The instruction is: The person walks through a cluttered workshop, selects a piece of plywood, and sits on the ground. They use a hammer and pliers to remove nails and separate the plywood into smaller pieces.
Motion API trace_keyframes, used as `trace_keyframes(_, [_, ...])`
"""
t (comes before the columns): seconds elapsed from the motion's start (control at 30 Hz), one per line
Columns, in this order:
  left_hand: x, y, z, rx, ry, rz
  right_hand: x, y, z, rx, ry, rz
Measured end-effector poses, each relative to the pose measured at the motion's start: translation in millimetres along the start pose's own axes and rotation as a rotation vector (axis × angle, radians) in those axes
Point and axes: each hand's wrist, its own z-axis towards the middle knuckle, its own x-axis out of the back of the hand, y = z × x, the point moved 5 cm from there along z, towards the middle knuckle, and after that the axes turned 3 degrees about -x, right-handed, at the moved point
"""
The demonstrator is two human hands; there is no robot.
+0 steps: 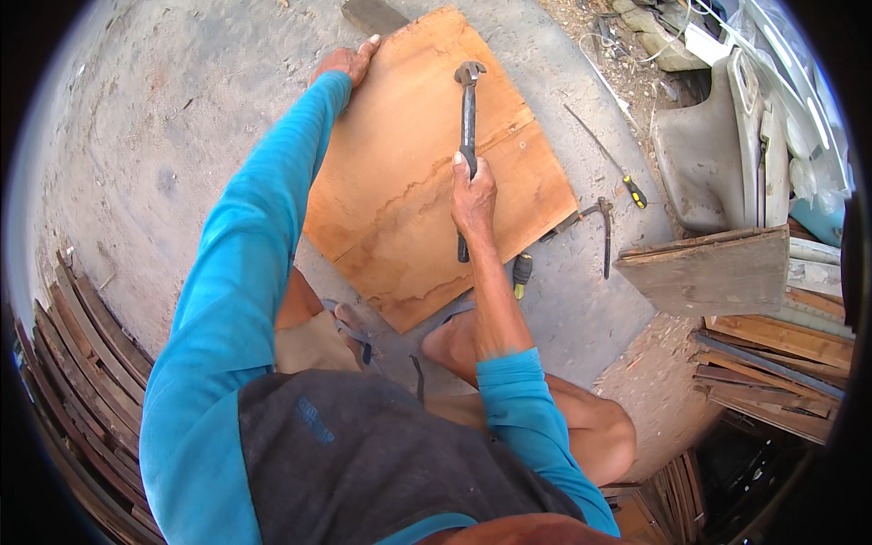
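Note:
A square orange-brown wooden board (391, 173) lies in front of me, crossed by a seam and dark water stains. At its far left edge, my left hand (345, 65) is closed on the rim; most of its fingers are out of sight. My right hand (474, 195) is wrapped round the dark handle of a claw hammer (469, 113). The hammer's head is over the far part of the board, and its handle end points back toward me. Whether the head touches the wood, I cannot tell. A grey wooden block (374, 15) shows at the board's far corner.
On the concrete floor (163, 136), right of the board, are a long screwdriver (627, 182), a second hammer-like tool (606, 236) and a dark-handled tool (521, 272). Stacked planks (772, 363) and a grey plastic panel (699, 154) stand at right. More wooden strips (82, 363) lie at left.

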Motion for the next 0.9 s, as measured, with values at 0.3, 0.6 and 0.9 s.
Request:
trace_keyframes(0.3, [-21, 26, 9, -0.014, -0.055, -0.040, 24, -16, 2, 0.019, -0.009, -0.043])
trace_keyframes(0.6, [-20, 43, 4, -0.035, -0.111, 0.058, 10, -106, 69, 0.246, -0.083, -0.098])
trace_keyframes(0.9, [-28, 31, 10, -0.043, -0.125, -0.048, 3, -139, 131, 0.152, -0.279, -0.401])
